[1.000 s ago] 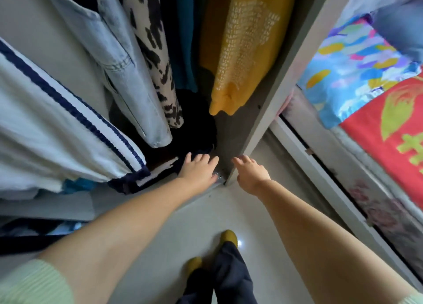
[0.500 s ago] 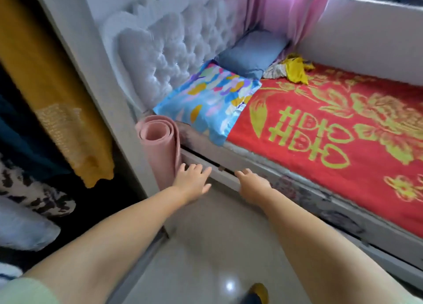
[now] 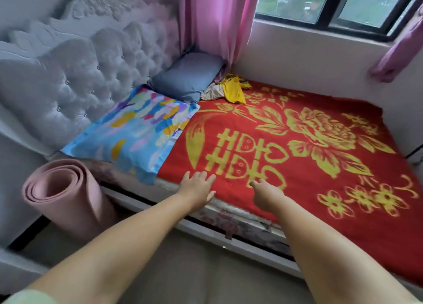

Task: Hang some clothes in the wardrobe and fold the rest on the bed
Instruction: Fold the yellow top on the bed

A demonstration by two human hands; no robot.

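My view has swung off the wardrobe since a second ago and now faces the bed point(image 3: 320, 212), both arms stretched over its near edge. My left hand point(image 3: 198, 189) holds nothing, fingers straight and slightly spread above the red blanket point(image 3: 297, 189); the right hand point(image 3: 266, 192) is empty too, its fingers loosely curled (whether either touches the blanket, I cannot tell). The crumpled clothes point(image 3: 230, 89) lie well beyond my fingertips, beside the blue pillow point(image 3: 187, 77).
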